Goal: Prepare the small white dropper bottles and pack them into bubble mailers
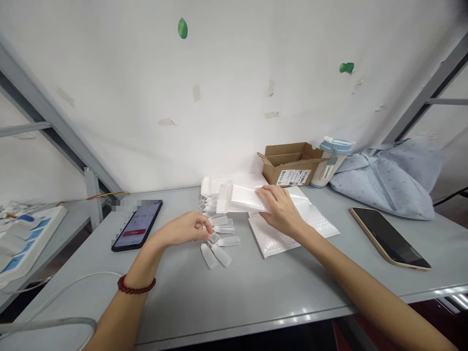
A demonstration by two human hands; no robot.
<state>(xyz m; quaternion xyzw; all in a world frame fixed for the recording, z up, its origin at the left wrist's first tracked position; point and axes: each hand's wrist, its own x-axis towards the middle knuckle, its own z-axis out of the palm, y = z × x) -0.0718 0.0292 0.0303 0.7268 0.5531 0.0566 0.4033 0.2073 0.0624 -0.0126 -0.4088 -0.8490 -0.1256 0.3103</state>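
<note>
My right hand is closed around a stack of flat white padded envelopes, lifted over other white bubble mailers that lie on the table. To its left, my left hand has its thumb and fingers pinched together at the narrow looped end of a small translucent white plastic tube. Another such tube lies close beside it, and several more are lined up in a column toward the wall. The far tubes are partly covered by the envelopes. A dark red bead bracelet circles my left wrist.
A phone with a lit screen lies left, a dark-screened phone right. At the back stand an open cardboard box, a lidded cup and a pale blue bag. A white cable and a power strip are left.
</note>
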